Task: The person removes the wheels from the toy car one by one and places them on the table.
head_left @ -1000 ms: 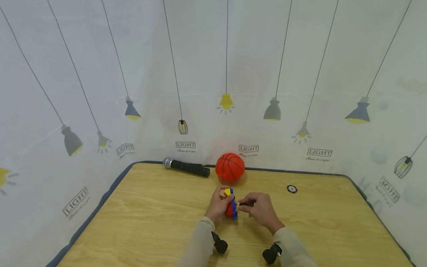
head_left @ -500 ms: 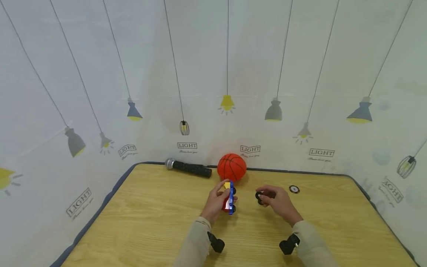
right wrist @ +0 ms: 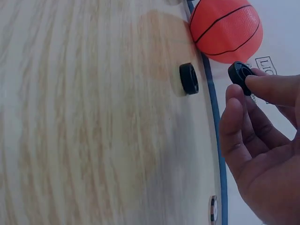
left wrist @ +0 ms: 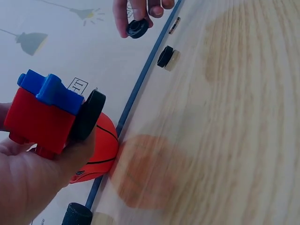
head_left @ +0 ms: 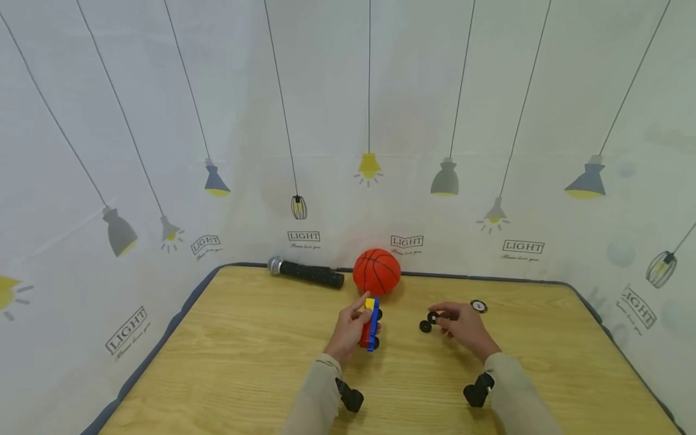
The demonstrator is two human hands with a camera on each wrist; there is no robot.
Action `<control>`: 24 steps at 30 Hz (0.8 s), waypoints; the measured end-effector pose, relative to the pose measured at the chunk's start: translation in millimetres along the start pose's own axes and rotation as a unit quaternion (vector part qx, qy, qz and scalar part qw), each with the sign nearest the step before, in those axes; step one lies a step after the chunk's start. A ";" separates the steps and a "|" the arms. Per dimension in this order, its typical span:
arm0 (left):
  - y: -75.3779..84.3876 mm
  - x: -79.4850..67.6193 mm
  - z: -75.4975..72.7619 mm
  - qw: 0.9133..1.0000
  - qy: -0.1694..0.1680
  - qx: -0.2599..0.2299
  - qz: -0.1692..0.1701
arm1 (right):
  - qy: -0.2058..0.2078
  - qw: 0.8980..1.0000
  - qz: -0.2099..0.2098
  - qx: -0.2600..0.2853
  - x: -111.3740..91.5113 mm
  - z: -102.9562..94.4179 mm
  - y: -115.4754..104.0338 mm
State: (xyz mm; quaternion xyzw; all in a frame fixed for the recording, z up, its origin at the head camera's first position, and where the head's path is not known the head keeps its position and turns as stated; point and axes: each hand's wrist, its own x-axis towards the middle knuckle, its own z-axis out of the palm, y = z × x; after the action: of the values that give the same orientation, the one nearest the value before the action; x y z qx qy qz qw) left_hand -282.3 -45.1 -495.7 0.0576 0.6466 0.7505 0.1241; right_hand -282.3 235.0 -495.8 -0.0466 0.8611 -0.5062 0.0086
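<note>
My left hand [head_left: 345,331] grips a toy brick car [head_left: 368,326] made of red, blue and yellow pieces. Tilted on its side, the car turns its blue base to the right, and black wheels show along that side. A large view of one of these wheels [left wrist: 89,115] appears in the left wrist view, beside my fingers. My right hand [head_left: 463,326] pinches a loose black toy wheel [right wrist: 240,77] between thumb and fingers, above the table. A second loose wheel [right wrist: 189,78] lies flat on the wood, just left of that hand in the head view.
Behind the car, a small red basketball [head_left: 376,272] sits by the table's back edge. A black microphone [head_left: 307,273] with a silver head lies left of it. Beyond my right hand is a black-and-white poker chip [head_left: 478,306]. A lamp-printed curtain [head_left: 348,121] surrounds the wooden table [head_left: 244,362].
My right hand has moved right, away from the car, with wheels in its fingers. One wheel now lies on the table. The left hand has turned the car slightly.
</note>
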 end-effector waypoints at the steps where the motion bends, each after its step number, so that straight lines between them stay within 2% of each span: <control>1: 0.1 0.0 0.1 1.000 0.002 0.001 0.003 | 0.001 1.000 0.006 -0.005 0.3 -0.2 1.2; 5: 1.2 0.8 0.7 1.000 0.011 -0.002 0.003 | 0.008 0.999 0.032 -0.017 0.8 -0.1 7.1; 11: 2.9 3.5 -1.1 0.999 0.004 -0.044 -0.016 | 0.022 0.998 0.054 -0.035 3.3 -0.4 14.6; 17: -0.2 1.5 -1.7 0.999 -0.011 -0.035 0.018 | 0.027 0.997 0.064 -0.043 5.1 1.0 18.8; 24: -2.9 2.0 -1.3 0.999 0.000 -0.019 0.036 | 0.026 0.996 0.074 -0.043 7.9 2.2 17.2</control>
State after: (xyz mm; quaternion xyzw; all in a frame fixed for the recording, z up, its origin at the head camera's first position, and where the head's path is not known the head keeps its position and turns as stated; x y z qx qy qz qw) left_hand -284.2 -45.5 -498.9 0.0789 0.6297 0.7665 0.0982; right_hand -291.3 240.7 -511.6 0.0307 0.8829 -0.4680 0.0214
